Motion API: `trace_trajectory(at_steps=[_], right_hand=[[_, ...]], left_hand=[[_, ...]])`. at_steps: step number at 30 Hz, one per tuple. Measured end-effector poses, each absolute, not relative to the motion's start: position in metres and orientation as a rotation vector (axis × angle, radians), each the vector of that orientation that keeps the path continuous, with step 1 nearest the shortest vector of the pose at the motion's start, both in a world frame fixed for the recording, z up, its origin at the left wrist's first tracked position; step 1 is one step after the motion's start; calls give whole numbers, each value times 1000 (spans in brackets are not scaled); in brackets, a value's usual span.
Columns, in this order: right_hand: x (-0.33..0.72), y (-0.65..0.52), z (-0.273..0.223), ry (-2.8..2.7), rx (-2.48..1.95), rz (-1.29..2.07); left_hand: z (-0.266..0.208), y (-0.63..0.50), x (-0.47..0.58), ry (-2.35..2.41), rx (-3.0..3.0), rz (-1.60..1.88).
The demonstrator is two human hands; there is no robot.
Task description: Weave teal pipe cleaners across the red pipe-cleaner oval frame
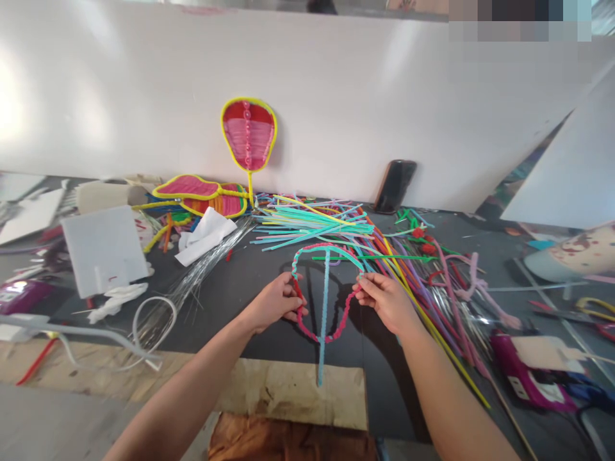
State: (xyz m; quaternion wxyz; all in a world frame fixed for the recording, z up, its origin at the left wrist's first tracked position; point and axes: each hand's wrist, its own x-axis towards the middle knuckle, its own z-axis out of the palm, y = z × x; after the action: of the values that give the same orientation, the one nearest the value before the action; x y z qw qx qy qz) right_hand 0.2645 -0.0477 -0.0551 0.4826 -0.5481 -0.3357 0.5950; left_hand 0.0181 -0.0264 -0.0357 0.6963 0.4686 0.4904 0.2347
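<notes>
Between my two hands hangs a pipe-cleaner frame, a rounded loop with a light blue stem down its middle. The loop is twisted from red-pink and turquoise pipe cleaners, and the stem sticks out below it. My left hand pinches the loop's left side, at a red stretch. On the opposite side, my right hand grips the edge between fingertips, near where turquoise meets pink. Just beyond the frame lies a heap of loose turquoise, pink and yellow pipe cleaners.
A finished pink fan with yellow rim stands against the white board. A phone leans there too. Wires and white card lie left; a purple device and pliers lie right.
</notes>
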Motion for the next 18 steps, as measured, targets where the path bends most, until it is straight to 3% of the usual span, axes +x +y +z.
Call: trace_trajectory(at_steps=[10, 18], right_hand=[[258, -58, -44, -1111, -1331, 1742], [253, -63, -41, -1362, -1332, 1798]], left_hand=[[-29, -16, 6, 1041, 980, 800], [-41, -15, 2, 1211, 1769, 620]])
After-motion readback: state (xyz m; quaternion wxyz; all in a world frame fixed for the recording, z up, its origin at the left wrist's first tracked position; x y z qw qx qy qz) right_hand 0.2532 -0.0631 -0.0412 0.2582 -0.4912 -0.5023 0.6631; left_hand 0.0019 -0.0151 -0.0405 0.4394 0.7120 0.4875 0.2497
